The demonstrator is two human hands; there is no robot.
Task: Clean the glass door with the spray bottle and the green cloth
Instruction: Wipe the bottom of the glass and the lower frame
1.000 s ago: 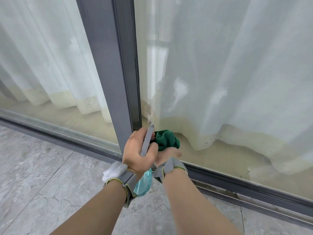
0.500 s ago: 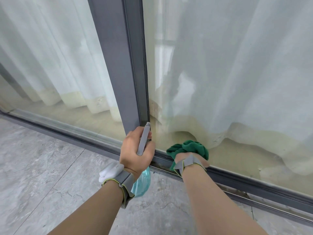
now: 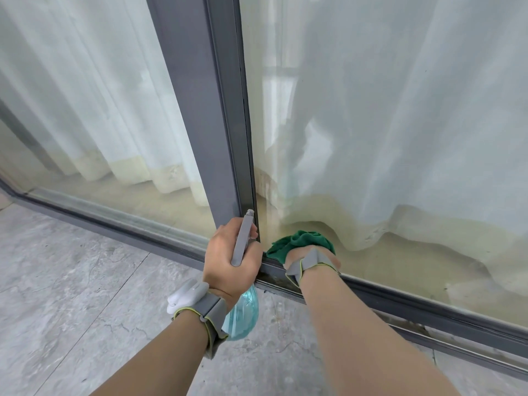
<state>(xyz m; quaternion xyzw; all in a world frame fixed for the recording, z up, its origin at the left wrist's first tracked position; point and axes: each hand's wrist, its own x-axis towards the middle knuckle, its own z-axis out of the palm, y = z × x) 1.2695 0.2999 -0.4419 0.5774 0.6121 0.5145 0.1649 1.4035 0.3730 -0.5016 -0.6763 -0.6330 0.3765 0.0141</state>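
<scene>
- Our left hand (image 3: pixel 233 260) grips the spray bottle (image 3: pixel 242 312): grey head up by the frame, pale blue body below the wrist.
- Our right hand (image 3: pixel 313 257) holds the bunched green cloth (image 3: pixel 301 242) against the glass door (image 3: pixel 400 124), low near the bottom rail.
- Since half a second ago, the cloth has barely shifted; the bottle stays put.
</scene>
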